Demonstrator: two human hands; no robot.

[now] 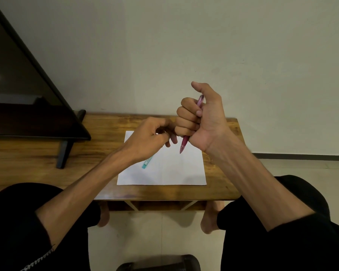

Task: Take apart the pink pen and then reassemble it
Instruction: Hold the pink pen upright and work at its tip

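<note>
We sit at a wooden table point(221, 180) set against a pale wall, with a dark flat screen point(22, 90) standing on its left part, and we work through the scene from the big things down. A white sheet of paper point(170, 171) lies in the middle of the table, and on its left side rests a teal pen point(146, 162), partly covered by our left wrist.

Above the paper our right hand point(200, 118) is raised, its fingers wrapped in a fist round the pink pen point(184, 144), thumb sticking up free. The pen stands nearly upright in that fist, clear of the table: its tip end pokes out below, pointing down at the paper, and its back end shows above the fingers. Our left hand point(151, 136) sits just beside the right fist, fingers curled in close together; whether they pinch some small part we cannot tell, since the fingertips hide it.

As for progress, we judge the pen looks whole from what shows, with tip and top both in place and no loose pieces lying on the paper. That could mean dismantling has not begun or reassembly is finished; the picture does not settle which
</note>
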